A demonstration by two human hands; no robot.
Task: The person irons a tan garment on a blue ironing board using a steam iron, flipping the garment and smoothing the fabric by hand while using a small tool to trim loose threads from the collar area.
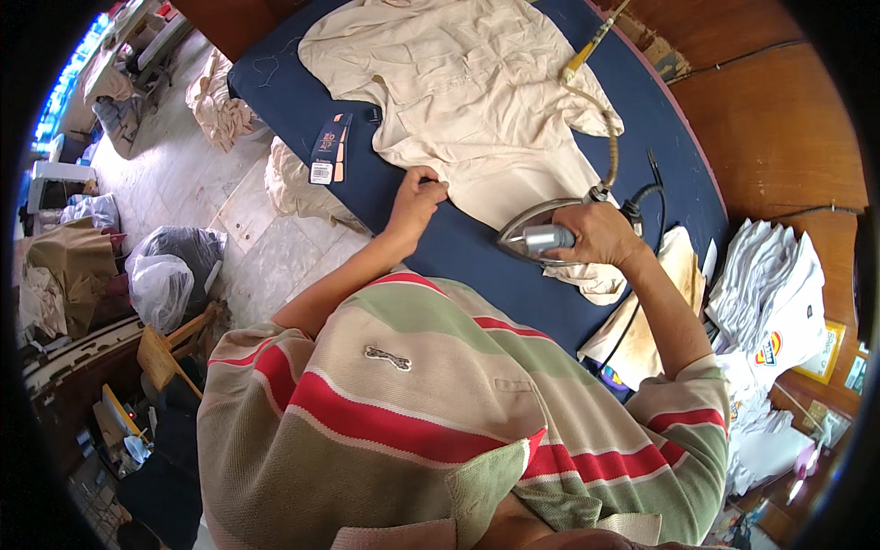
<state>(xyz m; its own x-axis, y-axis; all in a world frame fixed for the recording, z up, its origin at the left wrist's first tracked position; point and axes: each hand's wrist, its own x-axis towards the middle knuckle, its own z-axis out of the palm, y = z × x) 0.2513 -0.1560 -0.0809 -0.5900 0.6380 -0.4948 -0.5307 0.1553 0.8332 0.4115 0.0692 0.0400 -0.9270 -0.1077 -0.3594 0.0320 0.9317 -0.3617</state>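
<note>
A cream garment point(458, 101) lies spread over a dark blue padded ironing table point(431, 243), wrinkled in its far part and smoother near me. My right hand point(596, 231) is closed round the handle of a steam iron point(527, 220), which rests on the garment's near edge. A hose and a black cord run from the iron. At the garment's left near edge, my left hand point(422, 197) pinches the cloth between thumb and fingers. Left of the garment lies a dark cardboard tag point(330, 148) with a white label.
Folded white shirts point(756, 284) are stacked at the right, beside a cream cloth point(665, 312) at the table's edge. Wooden panels point(770, 110) close off the far right. On the left floor stand plastic bags point(174, 275), and cream cloth point(307, 188) hangs by the table's left edge.
</note>
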